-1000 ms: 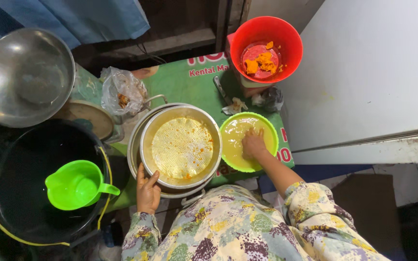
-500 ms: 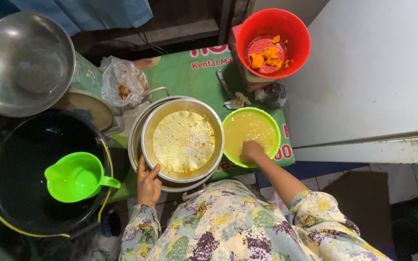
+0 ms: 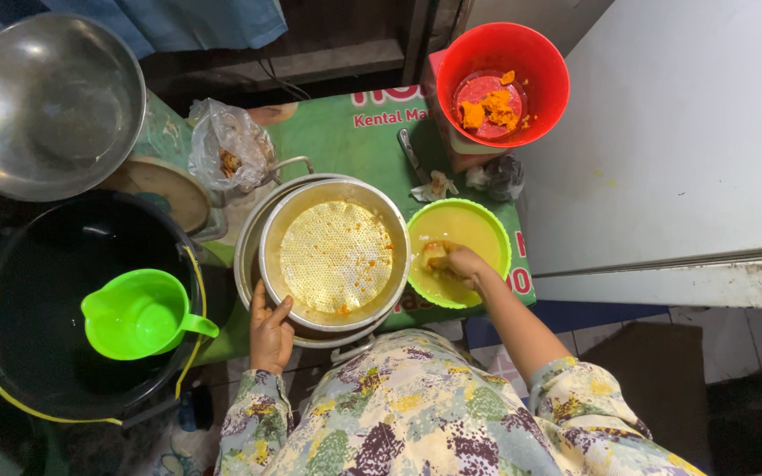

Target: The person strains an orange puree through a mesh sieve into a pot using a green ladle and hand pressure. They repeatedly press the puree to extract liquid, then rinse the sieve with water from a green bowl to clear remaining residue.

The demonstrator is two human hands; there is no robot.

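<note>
My left hand [image 3: 268, 330] rests flat against the near rim of a steel pot [image 3: 249, 264], fingers apart. In the pot sits a round metal strainer [image 3: 337, 256]; its perforated yellow-stained bottom shows, with orange specks. My right hand [image 3: 460, 264] is inside a lime green bowl [image 3: 478, 225] of yellow liquid, to the right of the pot. Its fingers are closed around a pale yellow lump [image 3: 434, 254] at the bowl's left side. Both sleeves are floral.
A red bucket [image 3: 535, 66] with orange pulp stands at the back right on a green mat [image 3: 328, 132]. On the left are a black bucket [image 3: 37, 291] holding a green jug [image 3: 143, 313], a steel bowl [image 3: 46, 106] and a plastic bag [image 3: 231, 145]. On the right is a white surface [image 3: 681, 132].
The pale yellow layer that covered the strainer has drained, so the mesh shows. My right hand moved from the bowl's middle to its left side and holds a lump. My left hand stayed put.
</note>
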